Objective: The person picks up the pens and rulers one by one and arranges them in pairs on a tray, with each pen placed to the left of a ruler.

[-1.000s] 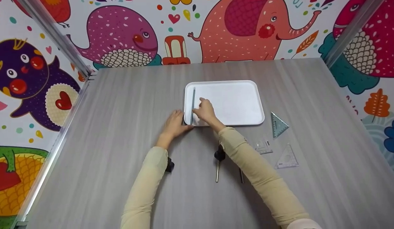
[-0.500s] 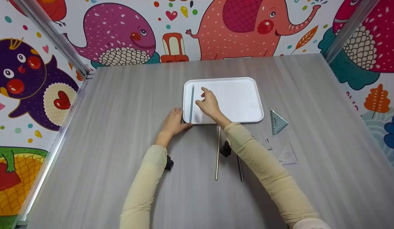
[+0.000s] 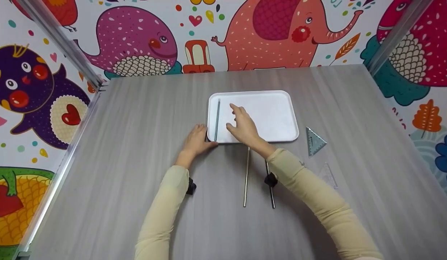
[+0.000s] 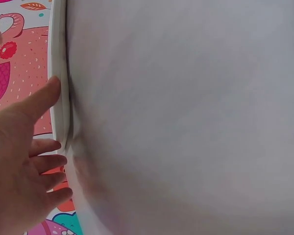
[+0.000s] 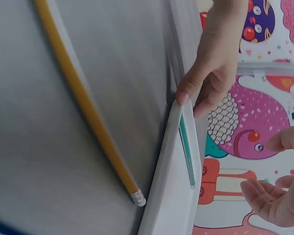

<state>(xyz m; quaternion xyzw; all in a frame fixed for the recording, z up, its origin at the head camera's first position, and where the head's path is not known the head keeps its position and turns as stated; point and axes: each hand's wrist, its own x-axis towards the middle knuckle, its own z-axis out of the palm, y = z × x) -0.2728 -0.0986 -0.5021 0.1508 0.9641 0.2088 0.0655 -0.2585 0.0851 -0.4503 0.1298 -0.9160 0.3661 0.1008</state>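
Observation:
A white tray [image 3: 270, 115] lies on the table, with a teal pencil [image 3: 217, 121] along its left side. My left hand [image 3: 198, 141] rests at the tray's front left corner; in the left wrist view its thumb and extended fingertips touch the rim [image 4: 58, 110]. Over the tray, right of the pencil, hovers my right hand [image 3: 244, 127] with fingers spread and nothing held. The right wrist view has the left thumb [image 5: 183, 97] on the tray's corner beside the teal pencil's end.
In front of the tray lie a yellow pencil [image 5: 88, 105] with an eraser and a dark pencil [image 3: 272, 196]. A greenish set square [image 3: 315, 141] and a clear one [image 3: 330, 177] lie to the right, the latter partly behind the right sleeve. Patterned walls [image 3: 194, 32] border the table.
My right hand has moved off the teal pencil to the right, and its fingers have spread. The left hand stays at the tray corner. The pencil lies where it was.

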